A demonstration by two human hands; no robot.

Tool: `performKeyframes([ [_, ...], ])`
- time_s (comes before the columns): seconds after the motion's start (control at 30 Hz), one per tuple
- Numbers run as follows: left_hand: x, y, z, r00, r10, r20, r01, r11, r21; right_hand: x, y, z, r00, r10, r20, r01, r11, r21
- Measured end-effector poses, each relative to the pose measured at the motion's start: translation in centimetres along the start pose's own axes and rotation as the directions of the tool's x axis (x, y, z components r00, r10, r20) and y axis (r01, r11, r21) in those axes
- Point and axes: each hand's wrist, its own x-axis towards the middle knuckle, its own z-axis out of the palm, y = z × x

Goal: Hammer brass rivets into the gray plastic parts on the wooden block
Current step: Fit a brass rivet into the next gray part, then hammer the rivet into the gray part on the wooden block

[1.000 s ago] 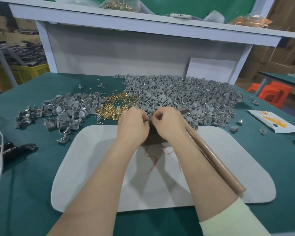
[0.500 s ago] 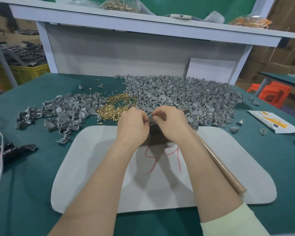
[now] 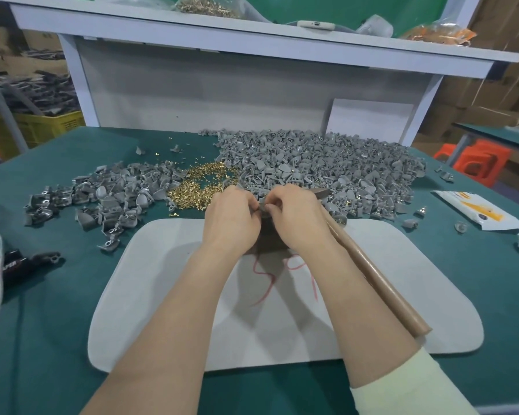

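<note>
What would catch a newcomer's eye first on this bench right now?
The left hand and right hand meet mid-table, pinching a small gray part over the wooden block on the white mat. Behind them sprawls a big heap of gray parts, with a glinting pile of brass rivets to its left. A hammer handle slants along the right forearm.

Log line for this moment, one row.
left hand: pinches gray part | right hand: pinches it too | wooden block: under hands | hammer: beside right forearm
</note>
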Motion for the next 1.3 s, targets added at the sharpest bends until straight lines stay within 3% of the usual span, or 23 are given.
performKeyframes([
  [0.9, -0.1, 0.2, 0.0, 1.0, 0.021, 0.015, -0.021, 1.0, 0.001, 0.9, -0.6, -0.4, 0.989, 0.098, 0.113, -0.087, 0.992, -0.093],
  [1.03, -0.1, -0.1, 0.0, 1.0, 0.002, 0.012, -0.002, 1.0, -0.004, 0.5, 0.1, -0.9, 0.986, 0.088, 0.144, -0.101, 0.991, 0.086],
  [1.13, 0.0, -0.4, -0.1, 1.0, -0.017, 0.005, 0.017, 0.999, -0.033, 0.3, 1.9, -2.1, 0.974, 0.223, 0.039, -0.224, 0.92, 0.323],
  [1.2, 0.1, -0.5, -0.2, 1.0, -0.024, 0.005, 0.025, 0.999, -0.039, 0.4, 4.0, -2.9, 0.929, 0.359, -0.087, -0.338, 0.921, 0.191],
  [1.23, 0.2, -0.4, -0.2, 1.0, -0.027, 0.006, 0.027, 0.999, -0.043, 0.4, 4.9, -3.3, 0.905, 0.419, -0.078, -0.412, 0.907, 0.086],
  [1.3, 0.2, -0.5, -0.3, 0.999, -0.036, 0.006, 0.036, 0.998, -0.051, 0.2, 5.8, -3.2, 0.85, 0.52, 0.086, -0.511, 0.853, -0.103],
])
